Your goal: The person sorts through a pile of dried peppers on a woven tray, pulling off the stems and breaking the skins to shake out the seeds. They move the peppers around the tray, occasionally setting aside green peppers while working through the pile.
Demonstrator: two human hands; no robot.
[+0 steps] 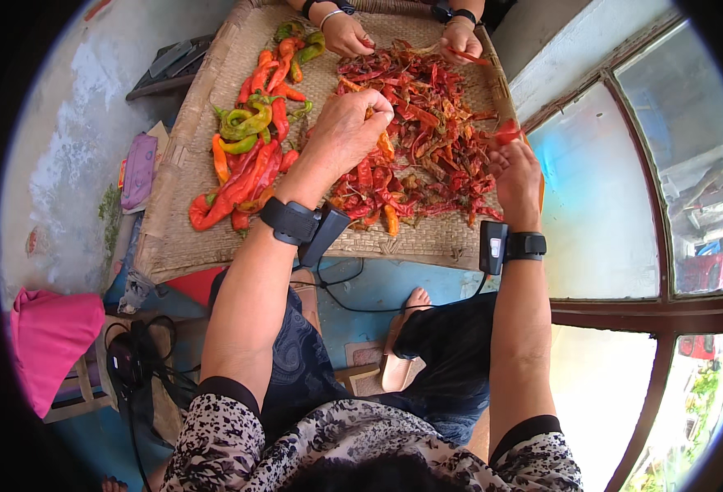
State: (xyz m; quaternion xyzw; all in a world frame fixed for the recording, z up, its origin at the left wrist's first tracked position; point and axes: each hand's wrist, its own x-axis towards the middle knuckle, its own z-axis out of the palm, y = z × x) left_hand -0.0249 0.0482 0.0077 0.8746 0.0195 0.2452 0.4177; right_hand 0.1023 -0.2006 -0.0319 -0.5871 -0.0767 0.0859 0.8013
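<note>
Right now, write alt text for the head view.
A person's left hand and right hand pick through dried red chillies on a woven mat. Fresh red, orange and green chillies lie left; another person's hands work opposite.

Bright daylight from window at right; glare there; fisheye-bent edges.

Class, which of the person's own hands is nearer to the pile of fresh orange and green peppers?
Left. The left hand is just right of the fresh peppers; the right hand is across the dried red chillies.
</note>
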